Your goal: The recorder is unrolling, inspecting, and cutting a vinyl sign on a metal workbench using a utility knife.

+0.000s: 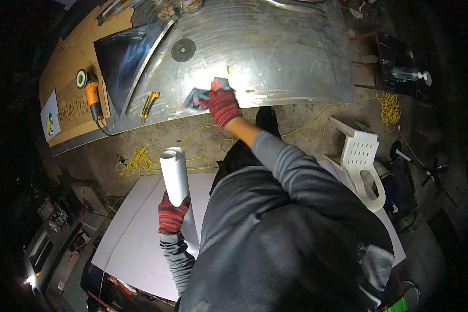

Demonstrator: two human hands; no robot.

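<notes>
My left hand [173, 214], in a red and black striped glove, is wrapped around a roll of white paper [174, 174]. The roll stands out ahead of the hand, its open end toward the metal table. Stretched out ahead, my right hand [223, 106] wears a matching glove and presses on the near edge of the metal tabletop [291, 67]. Under its fingers is a crumpled teal and orange cloth [196, 99], partly covered by the hand. Left of the cloth lies a yellow and black utility knife [150, 105]. A dark round disc [183, 50] rests farther back.
An orange angle grinder [92, 96] lies on brown cardboard [70, 106] beside a dark triangular metal sheet [127, 57]. Yellow cord [140, 160] trails over the floor. A white plastic chair [360, 156] stands at right, and a large white sheet [135, 234] spreads at lower left.
</notes>
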